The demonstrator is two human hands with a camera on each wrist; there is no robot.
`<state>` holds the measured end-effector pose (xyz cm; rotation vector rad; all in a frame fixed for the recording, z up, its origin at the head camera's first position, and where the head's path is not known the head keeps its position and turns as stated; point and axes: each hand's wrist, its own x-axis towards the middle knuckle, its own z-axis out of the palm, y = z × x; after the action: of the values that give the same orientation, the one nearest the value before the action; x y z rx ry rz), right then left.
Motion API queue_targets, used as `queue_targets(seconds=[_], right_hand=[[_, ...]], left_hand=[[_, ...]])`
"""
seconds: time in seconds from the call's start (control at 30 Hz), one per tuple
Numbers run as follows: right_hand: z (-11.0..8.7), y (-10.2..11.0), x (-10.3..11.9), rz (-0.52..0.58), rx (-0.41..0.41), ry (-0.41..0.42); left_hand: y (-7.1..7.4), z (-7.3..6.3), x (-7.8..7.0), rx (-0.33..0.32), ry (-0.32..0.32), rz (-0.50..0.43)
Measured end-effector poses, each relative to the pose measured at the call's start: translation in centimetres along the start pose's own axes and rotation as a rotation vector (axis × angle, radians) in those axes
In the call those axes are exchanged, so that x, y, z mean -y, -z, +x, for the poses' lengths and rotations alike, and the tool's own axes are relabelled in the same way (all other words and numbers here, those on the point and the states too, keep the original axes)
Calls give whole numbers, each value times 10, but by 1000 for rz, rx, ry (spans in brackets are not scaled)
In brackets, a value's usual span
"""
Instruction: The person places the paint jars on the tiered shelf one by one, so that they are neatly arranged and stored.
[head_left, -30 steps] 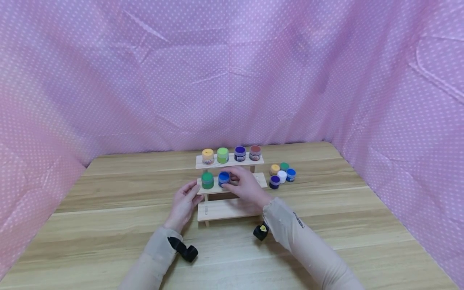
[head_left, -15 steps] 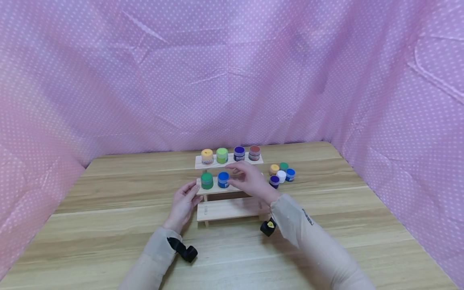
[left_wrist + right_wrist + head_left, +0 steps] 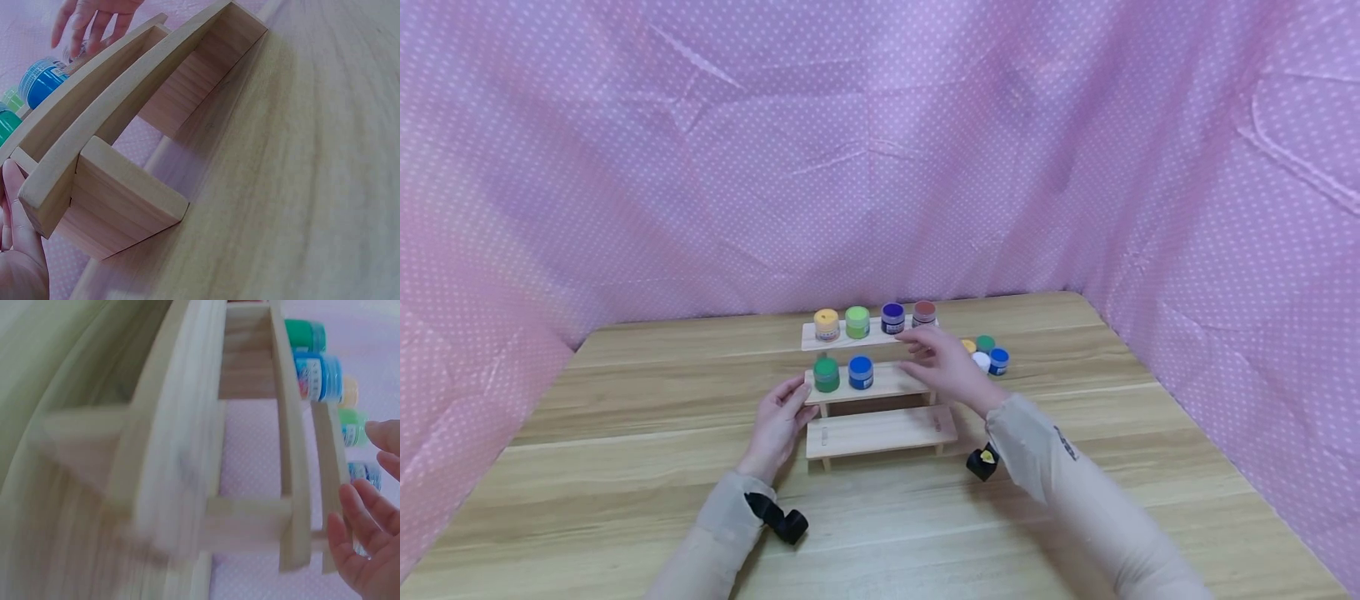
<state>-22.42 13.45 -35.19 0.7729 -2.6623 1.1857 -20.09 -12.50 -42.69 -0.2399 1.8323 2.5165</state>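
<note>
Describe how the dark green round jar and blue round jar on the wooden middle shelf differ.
The dark green round jar has a green lid; the blue round jar has a blue lid. On the wooden middle shelf, the green jar stands leftmost, nearer the left hand; the blue jar stands nearer centre. Both stand upright, lidded.

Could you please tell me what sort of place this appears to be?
Probably a makeshift filming booth: pink dotted cloth hangs behind and beside the wooden table, with black wrist-worn devices also in view.
</note>
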Motion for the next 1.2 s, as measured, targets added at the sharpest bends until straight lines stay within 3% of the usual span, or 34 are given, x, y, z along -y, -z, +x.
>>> queue_targets(seconds=[0.27, 0.53, 0.83, 1.2], right_hand=[[-9, 14, -17, -39, -70, 45], [-18, 23, -30, -3, -144, 50], [-27, 28, -53, 37, -151, 47], [-36, 47, -73, 4, -152, -74]], left_hand=[[-2, -1, -3, 0, 1, -1], [1, -6, 2, 82, -137, -74], [-3, -2, 1, -16, -6, -20], [-2, -2, 1, -17, -5, -3]])
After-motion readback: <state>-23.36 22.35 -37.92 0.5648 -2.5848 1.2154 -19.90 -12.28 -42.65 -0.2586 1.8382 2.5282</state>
